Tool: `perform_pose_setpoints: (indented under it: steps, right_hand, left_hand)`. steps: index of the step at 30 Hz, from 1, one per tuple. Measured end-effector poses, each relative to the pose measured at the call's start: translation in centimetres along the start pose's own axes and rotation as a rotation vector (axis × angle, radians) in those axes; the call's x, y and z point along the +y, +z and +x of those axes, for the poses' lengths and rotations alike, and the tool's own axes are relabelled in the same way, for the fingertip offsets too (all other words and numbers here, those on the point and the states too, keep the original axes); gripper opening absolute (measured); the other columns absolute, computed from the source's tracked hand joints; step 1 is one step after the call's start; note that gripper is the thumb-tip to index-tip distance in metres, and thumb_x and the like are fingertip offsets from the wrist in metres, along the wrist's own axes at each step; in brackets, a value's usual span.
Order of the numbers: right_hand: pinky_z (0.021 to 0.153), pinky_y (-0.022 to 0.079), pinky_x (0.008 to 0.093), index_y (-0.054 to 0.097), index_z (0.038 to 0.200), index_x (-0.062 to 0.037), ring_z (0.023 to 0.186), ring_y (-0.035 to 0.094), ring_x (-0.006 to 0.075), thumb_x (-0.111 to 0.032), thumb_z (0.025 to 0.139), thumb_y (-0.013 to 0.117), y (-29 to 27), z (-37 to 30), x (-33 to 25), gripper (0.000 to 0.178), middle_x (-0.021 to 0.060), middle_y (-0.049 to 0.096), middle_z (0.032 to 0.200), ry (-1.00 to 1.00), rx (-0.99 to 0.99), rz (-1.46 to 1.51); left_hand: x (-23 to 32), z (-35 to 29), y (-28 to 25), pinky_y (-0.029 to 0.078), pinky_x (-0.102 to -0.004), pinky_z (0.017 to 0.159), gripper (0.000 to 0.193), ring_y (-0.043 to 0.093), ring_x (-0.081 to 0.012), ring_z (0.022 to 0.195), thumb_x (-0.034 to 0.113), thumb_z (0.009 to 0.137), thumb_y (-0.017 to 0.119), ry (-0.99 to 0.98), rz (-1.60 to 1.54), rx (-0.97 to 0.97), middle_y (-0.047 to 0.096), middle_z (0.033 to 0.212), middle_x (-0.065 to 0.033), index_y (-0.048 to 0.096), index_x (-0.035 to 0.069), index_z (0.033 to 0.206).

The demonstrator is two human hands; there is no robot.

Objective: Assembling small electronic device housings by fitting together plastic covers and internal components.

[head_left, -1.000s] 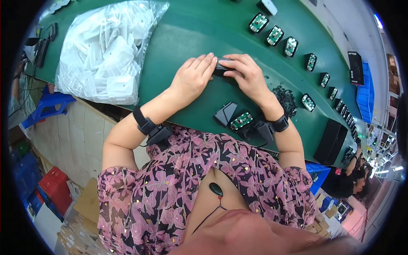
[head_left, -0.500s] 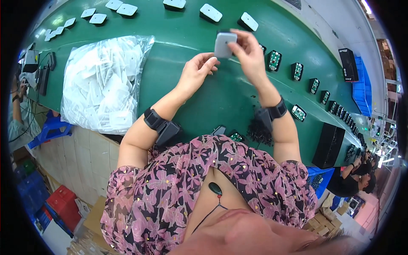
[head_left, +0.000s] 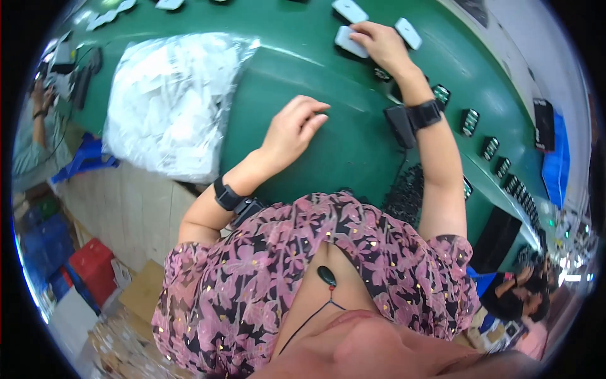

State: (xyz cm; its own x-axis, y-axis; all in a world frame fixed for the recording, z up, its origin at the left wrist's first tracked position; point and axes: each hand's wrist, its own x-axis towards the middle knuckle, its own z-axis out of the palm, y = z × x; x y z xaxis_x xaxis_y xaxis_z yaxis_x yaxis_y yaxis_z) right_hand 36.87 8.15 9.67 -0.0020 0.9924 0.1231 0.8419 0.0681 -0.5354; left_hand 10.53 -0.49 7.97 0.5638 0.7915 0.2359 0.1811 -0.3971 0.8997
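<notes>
At the far side of the green table, my right hand (head_left: 384,47) has its fingers closed on the edge of a small black case with a white cover (head_left: 351,42). Two similar white-covered cases (head_left: 350,11) (head_left: 408,33) lie close to it, one beyond and one to the right. Over the middle of the table my left hand (head_left: 292,131) is half curled, its thumb and fingers apart and no object visible in it. To its left lies a clear plastic bag (head_left: 170,107) full of white covers.
Open black cases with green circuit boards (head_left: 469,122) run in a line down the right side. Small black parts (head_left: 407,196) are piled near my right arm, by a black box (head_left: 499,235). A blue bin (head_left: 555,161) stands at the right edge; other people sit at both sides.
My right hand has carried the white-covered case away from my left hand to the far row. The left hand stays over the table's middle. The whole view has shifted.
</notes>
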Motion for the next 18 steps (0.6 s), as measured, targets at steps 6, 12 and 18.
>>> perform_pose_setpoints:
  steps: [6, 12, 18]
  right_hand:
    - [0.079, 0.048, 0.0388, 0.068, 0.095, -0.0055, 0.090, 0.062, 0.0306, -0.027, 0.088, 0.064, -1.0, -2.7, -1.6, 0.023, 0.0099, 0.067, 0.092, -0.250, 0.343, -0.200]
    - [0.074, 0.047, 0.0375, 0.069, 0.094, -0.0078, 0.085, 0.062, 0.0259, -0.022, 0.087, 0.065, -3.0, -8.8, -2.2, 0.016, 0.0057, 0.067, 0.092, -0.181, 0.327, -0.145]
    - [0.070, 0.048, 0.0312, 0.070, 0.090, -0.0082, 0.079, 0.063, 0.0220, -0.019, 0.088, 0.065, -4.1, -14.2, -1.2, 0.012, 0.0050, 0.068, 0.087, -0.053, 0.391, -0.086]
  left_hand:
    - [0.0, -1.8, -6.3, 0.047, -0.0423, 0.078, 0.015, 0.058, -0.0331, 0.089, 0.008, 0.082, 0.066, 0.174, 0.596, 0.214, 0.060, 0.094, -0.0146, 0.061, 0.003, 0.096]
    - [-2.9, -3.4, -12.0, 0.043, -0.0426, 0.081, 0.042, 0.054, -0.0302, 0.099, 0.033, 0.076, 0.075, -0.071, 1.231, 0.322, 0.058, 0.104, -0.0106, 0.061, 0.004, 0.102]
    - [-7.8, -2.0, -11.2, 0.047, -0.0429, 0.078, 0.037, 0.057, -0.0306, 0.094, 0.040, 0.081, 0.068, -0.046, 1.477, 0.376, 0.061, 0.101, -0.0107, 0.061, 0.009, 0.099]
